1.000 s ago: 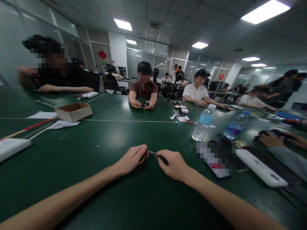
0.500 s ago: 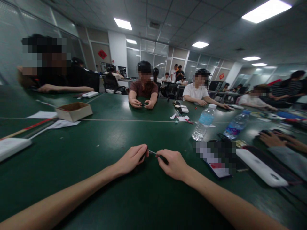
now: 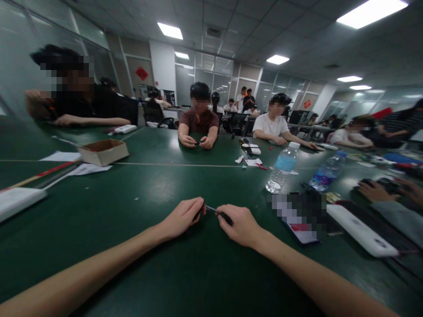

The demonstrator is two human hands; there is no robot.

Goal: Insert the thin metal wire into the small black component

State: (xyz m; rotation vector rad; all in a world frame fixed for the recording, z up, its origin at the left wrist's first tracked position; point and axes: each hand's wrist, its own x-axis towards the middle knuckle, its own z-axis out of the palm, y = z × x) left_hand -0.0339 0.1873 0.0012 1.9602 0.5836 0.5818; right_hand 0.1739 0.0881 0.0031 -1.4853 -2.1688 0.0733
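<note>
Both my hands rest on the dark green table point(image 3: 139, 207) near its middle front. My left hand point(image 3: 183, 217) is closed in a pinch around a small dark part that I cannot make out. My right hand point(image 3: 239, 224) is closed on a small screwdriver point(image 3: 216, 211) with a dark handle. Its thin metal shaft points left and its tip meets the part in my left fingers. The two hands are a few centimetres apart.
A phone and a white power bank point(image 3: 361, 235) lie to my right, with two water bottles point(image 3: 282, 169) beyond. An open cardboard box point(image 3: 104, 152), papers and a red-marked stick lie to the left. Several people sit around the table; a neighbour's hands point(image 3: 376, 190) work at the right.
My hands stay in the same pinch with the screwdriver between them. The view has shifted slightly; people at the far right have moved.
</note>
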